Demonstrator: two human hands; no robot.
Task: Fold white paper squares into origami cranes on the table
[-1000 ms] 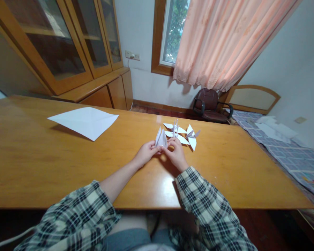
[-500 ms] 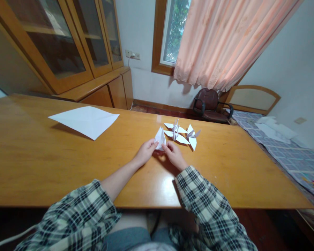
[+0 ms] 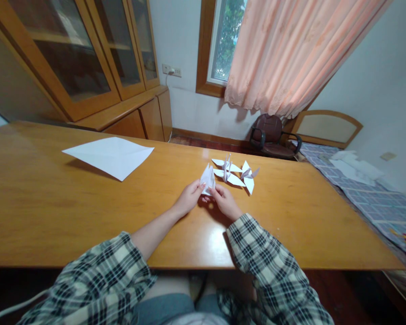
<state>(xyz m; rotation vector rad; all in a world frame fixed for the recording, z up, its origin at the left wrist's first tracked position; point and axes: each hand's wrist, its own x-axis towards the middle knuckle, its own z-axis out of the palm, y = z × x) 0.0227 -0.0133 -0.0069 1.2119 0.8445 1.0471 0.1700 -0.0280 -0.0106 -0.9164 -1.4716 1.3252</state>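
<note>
A small piece of folded white paper (image 3: 207,179) is held between my two hands above the table, its split points facing away from me. My left hand (image 3: 190,195) pinches its left edge, thumb on top. On the opposite side my right hand (image 3: 224,199) grips the lower right edge between thumb and fingers. Just beyond and to the right, white paper cranes stand close together: one crane (image 3: 227,174) with spread wings, another crane (image 3: 228,163) right behind it, and a third crane (image 3: 248,176) turned a different way.
A creased white paper sheet (image 3: 113,155) lies on the wooden table (image 3: 88,216) at the left, one edge lifted. Past the far edge are a glass-door cabinet (image 3: 118,90), a brown armchair (image 3: 270,135) and, at right, a bed (image 3: 368,198) with a checked cover.
The folded paper has tilted slightly and its points look a little more parted. Both hands keep nearly the same place and grip. The cranes and the sheet have not moved.
</note>
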